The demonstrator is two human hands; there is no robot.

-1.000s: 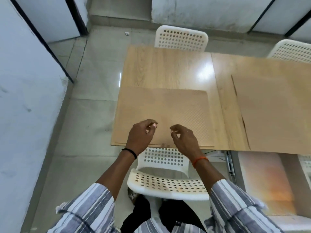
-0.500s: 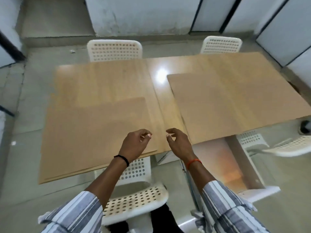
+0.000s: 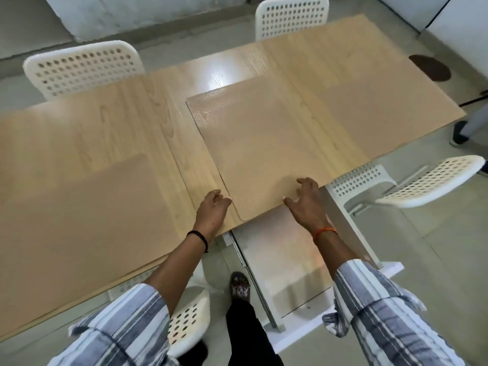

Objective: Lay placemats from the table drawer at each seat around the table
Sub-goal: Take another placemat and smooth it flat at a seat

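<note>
The placemat (image 3: pixel 266 151) to be dealt with lies flat on the counter (image 3: pixel 87 122), its near corner hanging a little past the counter's front edge, right above the open drawer (image 3: pixel 280 249). Its long axis runs away from the person, toward the far chair (image 3: pixel 290 17). Both hands are at that near end: the left hand (image 3: pixel 211 210) rests with relaxed fingers on the counter just beside the placemat's left edge, while the right hand (image 3: pixel 306 202) lies on the placemat itself, fingers spread and pressing, so neither grip is closed on anything. The right hand is the nearer, and a push away from the drawer looks like the likely move (a judgement only). A second placemat (image 3: pixel 87 215) sits well to the left of the drawer. Half a second earlier both hands hung loosely curled short of this placemat; now they have reached it.
</note>
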